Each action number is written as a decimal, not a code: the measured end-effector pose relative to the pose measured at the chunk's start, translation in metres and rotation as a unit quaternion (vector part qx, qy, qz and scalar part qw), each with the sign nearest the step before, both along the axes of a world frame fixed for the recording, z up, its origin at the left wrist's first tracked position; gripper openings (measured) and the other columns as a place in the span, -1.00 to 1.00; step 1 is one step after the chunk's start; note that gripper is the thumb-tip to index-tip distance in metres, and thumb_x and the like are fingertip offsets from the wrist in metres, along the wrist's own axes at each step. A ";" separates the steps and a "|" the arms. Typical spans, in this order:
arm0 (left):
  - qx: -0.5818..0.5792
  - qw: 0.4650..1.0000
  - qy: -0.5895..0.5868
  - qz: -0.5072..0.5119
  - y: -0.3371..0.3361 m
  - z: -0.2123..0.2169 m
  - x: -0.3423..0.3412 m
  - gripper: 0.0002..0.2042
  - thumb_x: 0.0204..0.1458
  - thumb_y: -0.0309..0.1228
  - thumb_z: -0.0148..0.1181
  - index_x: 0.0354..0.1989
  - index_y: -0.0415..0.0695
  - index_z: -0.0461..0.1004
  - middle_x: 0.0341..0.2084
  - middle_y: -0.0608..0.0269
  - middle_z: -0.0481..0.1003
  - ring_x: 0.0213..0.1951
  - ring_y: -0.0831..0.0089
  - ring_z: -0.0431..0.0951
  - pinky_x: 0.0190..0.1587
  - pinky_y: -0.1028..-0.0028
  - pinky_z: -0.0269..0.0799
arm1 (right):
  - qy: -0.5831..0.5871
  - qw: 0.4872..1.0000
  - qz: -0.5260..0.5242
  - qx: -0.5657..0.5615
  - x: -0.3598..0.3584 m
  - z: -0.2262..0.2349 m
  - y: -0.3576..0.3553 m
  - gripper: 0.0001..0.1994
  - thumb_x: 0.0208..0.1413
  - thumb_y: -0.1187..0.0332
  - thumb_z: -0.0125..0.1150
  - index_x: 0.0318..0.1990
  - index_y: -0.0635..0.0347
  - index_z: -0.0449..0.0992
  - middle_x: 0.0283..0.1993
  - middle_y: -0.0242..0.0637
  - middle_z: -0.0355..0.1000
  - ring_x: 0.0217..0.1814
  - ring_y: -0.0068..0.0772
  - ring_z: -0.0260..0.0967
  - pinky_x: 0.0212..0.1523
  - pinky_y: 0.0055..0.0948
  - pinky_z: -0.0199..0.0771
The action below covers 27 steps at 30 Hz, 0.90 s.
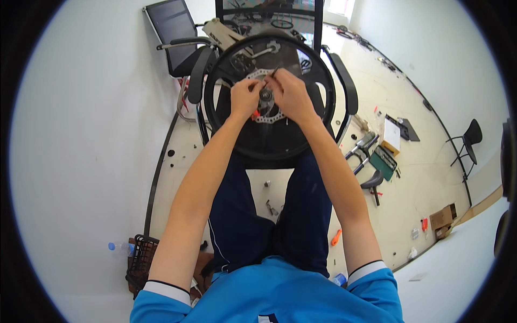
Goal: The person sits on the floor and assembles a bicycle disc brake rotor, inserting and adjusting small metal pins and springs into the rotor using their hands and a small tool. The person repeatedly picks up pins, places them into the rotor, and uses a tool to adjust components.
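Bicycle wheel (269, 134) lies flat on a black chair (344, 86) at 12 o'clock, brake disc (267, 116) up. Left hand (245, 97) pinches at the hub (265, 95); right hand (291, 92) grips a thin tool (274, 71). Disc still mounted; loose parts on floor (409, 177) at 3 o'clock.

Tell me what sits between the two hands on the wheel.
In the head view, the dark round hub of the black bicycle wheel sits between the left hand and right hand, ringed by the silver perforated brake disc.
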<state>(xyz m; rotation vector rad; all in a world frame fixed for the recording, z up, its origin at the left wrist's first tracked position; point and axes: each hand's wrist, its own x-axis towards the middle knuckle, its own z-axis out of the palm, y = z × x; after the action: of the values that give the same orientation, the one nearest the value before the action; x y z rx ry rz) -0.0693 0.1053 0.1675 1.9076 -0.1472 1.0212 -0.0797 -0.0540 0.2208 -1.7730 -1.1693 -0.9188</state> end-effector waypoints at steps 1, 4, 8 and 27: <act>0.009 1.000 -0.029 0.005 0.002 0.000 0.005 -0.80 0.05 -0.33 0.31 -0.37 -0.26 0.63 -0.48 0.00 0.59 -0.38 0.13 0.63 -0.31 0.29 0.46 | -0.031 0.999 -0.005 -0.017 0.000 0.011 0.001 -0.94 0.17 0.54 0.18 -0.25 0.36 0.45 -0.30 0.03 0.45 -0.21 0.09 0.51 -0.29 -0.25 0.48; 0.041 0.999 -0.019 -0.004 0.003 0.007 0.005 -0.86 0.05 -0.46 0.22 -0.31 -0.27 0.62 -0.45 -0.01 0.59 -0.39 0.11 0.62 -0.30 0.28 0.48 | -0.028 0.997 -0.001 -0.069 -0.002 0.010 0.005 -0.90 0.15 0.52 0.19 -0.28 0.33 0.39 -0.33 0.02 0.39 -0.19 0.23 0.40 -0.29 -0.08 0.41; 0.018 0.999 0.040 -0.019 -0.004 0.012 -0.012 -0.85 0.05 -0.49 0.21 -0.27 -0.28 0.61 -0.44 -0.03 0.59 -0.38 0.09 0.62 -0.29 0.28 0.48 | 0.004 0.995 -0.015 -0.096 -0.005 0.008 0.002 -0.92 0.16 0.52 0.17 -0.28 0.33 0.39 -0.35 0.02 0.37 -0.23 0.21 0.41 -0.28 -0.08 0.42; -0.087 0.995 0.027 -0.030 0.027 -0.054 -0.091 -0.88 0.13 -0.48 0.29 -0.23 -0.26 0.63 -0.36 0.24 0.63 -0.31 0.57 0.62 -0.22 0.58 0.48 | 0.311 0.894 0.048 0.320 -0.005 -0.039 -0.076 -0.77 0.35 0.38 0.09 -0.20 0.46 0.48 -0.33 -0.12 0.51 -0.29 -0.24 0.62 -0.24 -0.44 0.67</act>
<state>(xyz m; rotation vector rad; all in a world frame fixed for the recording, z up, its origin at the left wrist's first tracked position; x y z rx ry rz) -0.1600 0.1322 0.1136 1.7607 -0.0813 0.9103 -0.0847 -0.1299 0.1816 -1.2893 -0.4508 -0.5152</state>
